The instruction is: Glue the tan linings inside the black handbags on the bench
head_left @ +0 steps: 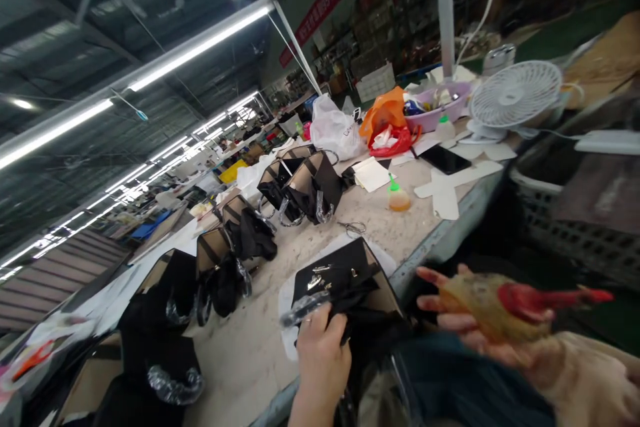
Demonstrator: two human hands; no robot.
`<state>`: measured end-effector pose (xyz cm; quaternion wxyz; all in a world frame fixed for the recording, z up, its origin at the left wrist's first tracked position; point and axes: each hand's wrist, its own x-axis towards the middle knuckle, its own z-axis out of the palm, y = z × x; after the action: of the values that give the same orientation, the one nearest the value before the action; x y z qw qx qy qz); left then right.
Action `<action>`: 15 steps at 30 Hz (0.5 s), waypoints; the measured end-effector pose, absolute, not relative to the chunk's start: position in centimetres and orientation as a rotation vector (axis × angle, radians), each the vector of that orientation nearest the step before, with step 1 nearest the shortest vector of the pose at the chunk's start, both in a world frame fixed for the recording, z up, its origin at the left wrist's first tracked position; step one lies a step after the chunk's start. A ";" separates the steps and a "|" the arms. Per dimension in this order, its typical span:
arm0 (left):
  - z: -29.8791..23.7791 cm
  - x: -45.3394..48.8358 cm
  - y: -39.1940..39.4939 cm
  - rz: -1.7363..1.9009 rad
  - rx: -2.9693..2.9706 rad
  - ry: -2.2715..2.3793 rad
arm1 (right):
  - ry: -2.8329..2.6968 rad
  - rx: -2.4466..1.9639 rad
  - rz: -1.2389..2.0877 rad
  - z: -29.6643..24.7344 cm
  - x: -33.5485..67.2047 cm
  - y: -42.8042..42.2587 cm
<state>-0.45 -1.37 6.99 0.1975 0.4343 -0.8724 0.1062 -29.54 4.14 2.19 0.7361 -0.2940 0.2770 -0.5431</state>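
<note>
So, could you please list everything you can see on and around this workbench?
workbench: one, pale speckled top, running from lower left to upper right
handbags: several, black and tan, in a row along the bench
nearest handbag: one, black with metal fittings, at the bench edge
glue bottle on the bench: one, amber with a green tip, mid-bench
scissors: one pair, metal, beside the nearest handbag
phone: one, black, far end
desk fan: one, white, far end
basin: one, lilac, behind the phone
plastic bags: white, orange, red, far end
left hand: grips the nearest handbag
right hand: holds a squeeze bottle, amber with a red nozzle
</note>
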 end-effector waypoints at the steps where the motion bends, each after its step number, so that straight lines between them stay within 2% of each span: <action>1: 6.4 -0.9 -0.9 0.263 1.206 -2.440 | 0.479 -0.540 -1.056 1.8 -28.3 5.4; 5: 4.8 -2.2 0.2 0.110 1.243 -2.414 | 0.138 -0.384 -0.796 0.0 -24.2 7.8; 15: 1.3 1.2 -0.5 0.144 1.092 -2.241 | 0.184 -0.231 -0.898 0.3 -22.1 7.8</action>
<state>1.23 -0.53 1.33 0.3168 0.4148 -0.8513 0.0546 -22.14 7.83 0.33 0.8904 -0.1114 0.0889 -0.4323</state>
